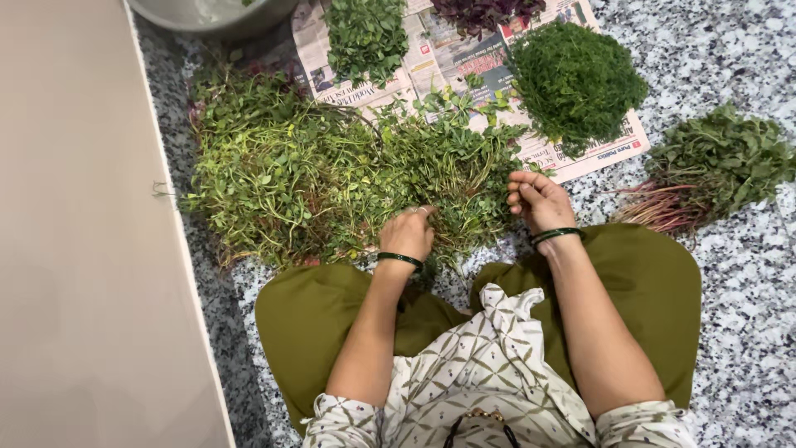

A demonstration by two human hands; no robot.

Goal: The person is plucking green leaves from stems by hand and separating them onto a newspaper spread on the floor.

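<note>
A wide heap of leafy green stems (332, 174) lies on the speckled stone floor in front of my crossed legs. My left hand (406, 234) rests on the near edge of this heap, fingers curled into the stems. My right hand (537, 199) hovers at the heap's right edge with fingers bent, pinching thin stems between its fingertips. Both wrists wear dark green bangles.
Newspaper sheets (580, 162) at the back carry a mound of fine feathery greens (576, 83), a leafy pile (365, 37) and purple leaves (485, 12). A bunch with reddish stems (705, 170) lies right. A metal bowl (215, 17) stands back left, beside a beige wall (83, 249).
</note>
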